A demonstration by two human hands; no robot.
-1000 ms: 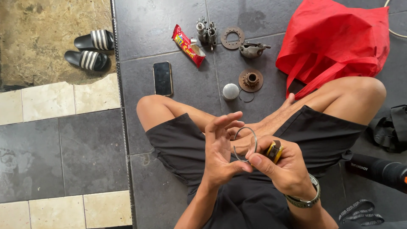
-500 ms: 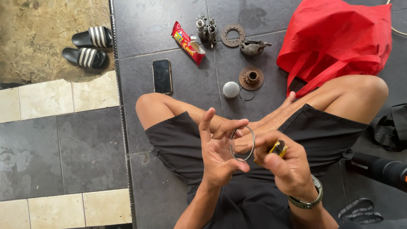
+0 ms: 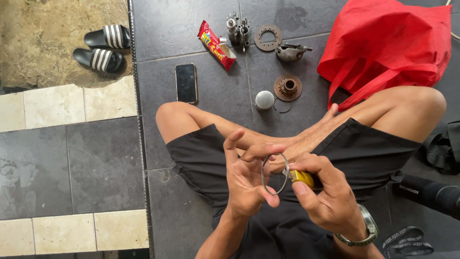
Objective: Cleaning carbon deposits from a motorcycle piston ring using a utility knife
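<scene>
I sit cross-legged on a dark tiled floor in black shorts. My left hand [image 3: 247,180] pinches a thin metal ring [image 3: 274,173] between thumb and fingers, held upright over my lap. My right hand [image 3: 326,196], with a wristwatch, grips a small yellow-handled tool [image 3: 302,177] whose tip meets the ring's right side. The two hands touch each other around the ring.
On the floor ahead lie a black phone [image 3: 186,82], a red snack wrapper [image 3: 216,45], several rusty metal machine parts [image 3: 287,87], a grey round cap [image 3: 264,100] and a red bag [image 3: 390,43]. Striped sandals [image 3: 101,48] sit far left. A black strap [image 3: 443,148] lies at right.
The ring has turned more upright in my left hand, whose index finger now points up. My right hand has shifted slightly, keeping the yellow tool against the ring.
</scene>
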